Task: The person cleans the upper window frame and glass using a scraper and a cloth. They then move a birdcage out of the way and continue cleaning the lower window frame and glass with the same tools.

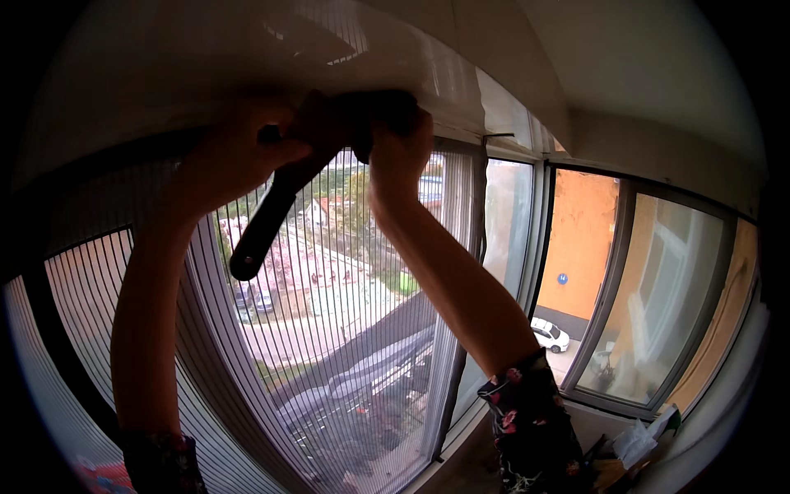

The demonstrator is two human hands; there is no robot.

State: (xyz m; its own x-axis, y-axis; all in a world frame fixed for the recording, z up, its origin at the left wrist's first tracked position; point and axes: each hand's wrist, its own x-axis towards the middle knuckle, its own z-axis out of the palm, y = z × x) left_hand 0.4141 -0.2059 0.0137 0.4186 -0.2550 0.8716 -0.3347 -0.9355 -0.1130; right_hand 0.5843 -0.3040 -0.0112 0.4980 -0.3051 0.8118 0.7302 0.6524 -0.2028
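Both my hands are raised to the top of a window with a pleated screen (345,259), close under the ceiling. A dark tool with a long handle (262,238), its exact kind hidden in shadow, slants down to the left from between them. My left hand (271,142) is beside the tool's upper part, thumb and fingers curled; whether it grips the tool is too dark to tell. My right hand (401,142) is closed round a dark object at the screen's top edge; the shade hides what it is and whether it belongs to the tool.
Glossy ceiling panels (401,43) hang just above my hands. Right of the screen stand a window frame (623,278) and sliding panes. A clear plastic bag (636,441) lies at the lower right. Outside are a white car (550,335) and an orange wall (583,247).
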